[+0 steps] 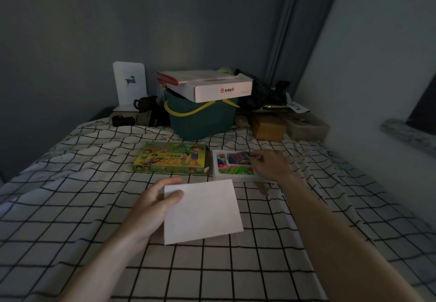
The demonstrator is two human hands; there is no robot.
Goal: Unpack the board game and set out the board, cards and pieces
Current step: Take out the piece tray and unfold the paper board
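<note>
A folded white board (203,209) lies on the checked bedsheet (70,207), plain side up. My left hand (155,205) holds its left edge, thumb on top and fingers under. Behind it lies the green game box (171,157), flat. To the box's right sits a white plastic tray (218,176) holding small coloured pieces (236,170) and a stack of cards (238,156). My right hand (271,163) reaches into the tray's right side, fingertips curled at the card stack; whether it grips the cards is unclear.
At the back stand a dark green basket with a yellow handle (203,117), a white carton (219,87) on top of it, a white deer card (129,82), a dark mug (144,104) and a brown box (269,127). A wall rises at right.
</note>
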